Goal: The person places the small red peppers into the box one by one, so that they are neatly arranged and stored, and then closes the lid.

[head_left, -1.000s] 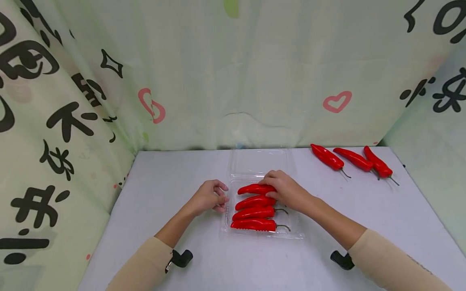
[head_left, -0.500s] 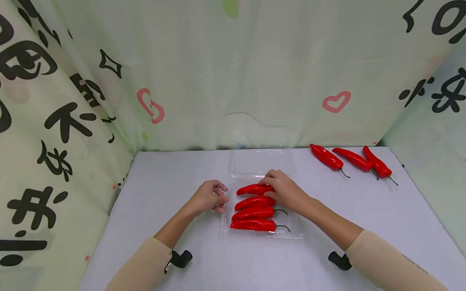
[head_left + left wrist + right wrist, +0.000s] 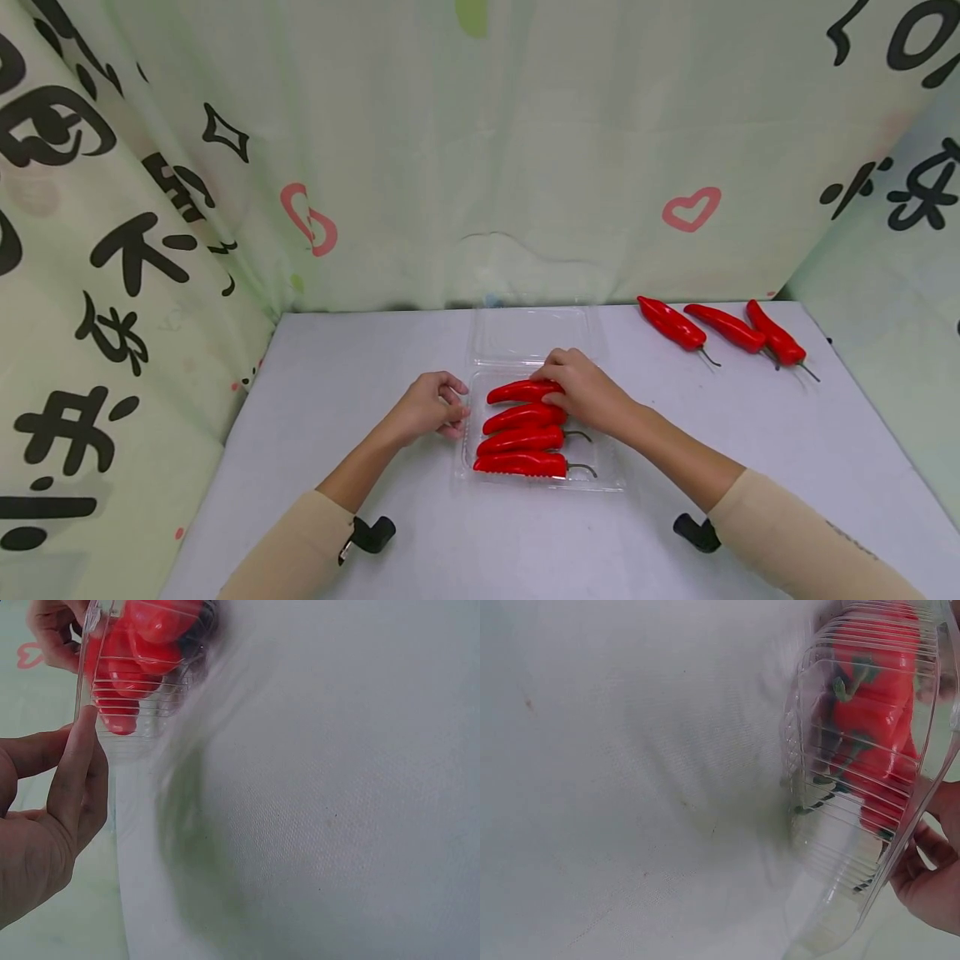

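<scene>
A clear plastic clamshell box [image 3: 607,479] lies unfolded mid-table, its lid [image 3: 536,333] laid back on the far side. Inside it, several red chili peppers lie side by side, stems to the right. My right hand [image 3: 592,393] pinches the stem end of the farthest red chili pepper [image 3: 517,392], hiding its stem. At the box's left edge my left hand [image 3: 427,407] pinches the rim between thumb and fingers. From the left wrist, the fingertips [image 3: 86,720] meet the rim, below the peppers' tips. The right wrist view shows green stems [image 3: 859,675] through the ribbed wall.
Three more red chili peppers, the left one [image 3: 672,323] apart from the other two [image 3: 727,327], lie at the table's back right. A printed curtain [image 3: 420,167] hangs behind the white table [image 3: 360,350] and along both sides.
Almost nothing differs. The view shifts very slightly, while both hands, the box and the red chili peppers keep their places.
</scene>
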Available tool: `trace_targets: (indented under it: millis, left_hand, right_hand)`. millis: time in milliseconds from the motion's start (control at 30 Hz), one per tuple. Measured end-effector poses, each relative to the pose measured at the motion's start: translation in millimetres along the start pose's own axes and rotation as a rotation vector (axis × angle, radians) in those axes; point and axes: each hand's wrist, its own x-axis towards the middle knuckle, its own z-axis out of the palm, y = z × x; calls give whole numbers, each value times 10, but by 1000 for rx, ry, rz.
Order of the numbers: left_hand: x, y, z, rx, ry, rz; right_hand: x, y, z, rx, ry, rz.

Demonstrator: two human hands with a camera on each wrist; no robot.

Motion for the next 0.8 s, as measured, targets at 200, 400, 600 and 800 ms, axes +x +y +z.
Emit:
trace_targets:
  millis: [200,400,600,800]
  left_hand:
    - [-8,4,-8,5,5,0]
    - [-12,10,-9,0,2,1]
    - [-12,17,1,3,-3,10]
    - [-10,17,2,7,-3,13]
  right_hand:
    - [6,-15,-1,-6,-7,-6]
    - [12,-14,4,-19,-4,-15]
    - [21,-15,-1,-35,-13,-27]
    - [32,-13,18,-14,-13,-1]
